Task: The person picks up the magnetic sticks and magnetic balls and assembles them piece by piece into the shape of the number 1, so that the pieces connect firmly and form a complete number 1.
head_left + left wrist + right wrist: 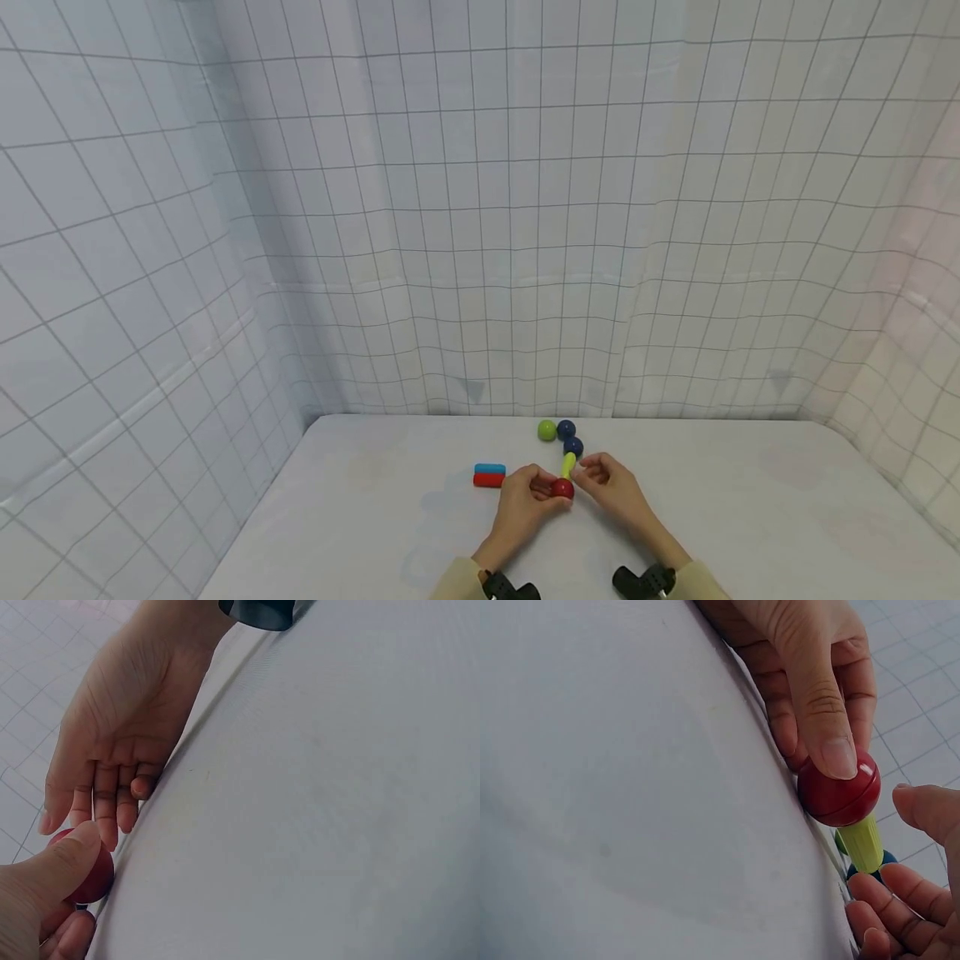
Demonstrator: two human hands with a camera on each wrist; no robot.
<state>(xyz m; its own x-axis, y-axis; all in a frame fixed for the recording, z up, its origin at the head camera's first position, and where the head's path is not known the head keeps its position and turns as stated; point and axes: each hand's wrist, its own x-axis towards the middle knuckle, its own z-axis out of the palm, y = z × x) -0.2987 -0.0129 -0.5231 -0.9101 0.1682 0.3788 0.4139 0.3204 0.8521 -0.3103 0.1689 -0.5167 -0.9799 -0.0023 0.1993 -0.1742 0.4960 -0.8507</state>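
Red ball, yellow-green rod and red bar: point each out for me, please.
Red ball [845,798], right wrist view: middle of its exposed surface.
Yellow-green rod [863,846], right wrist view: middle of its side.
Red bar [489,481], head view: middle of its length.

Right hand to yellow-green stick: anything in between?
Nothing visible. The right hand is close beside the yellow-green stick, path unobstructed in the right wrist view. The left hand grips the red ball at the stick's near end, not in between.
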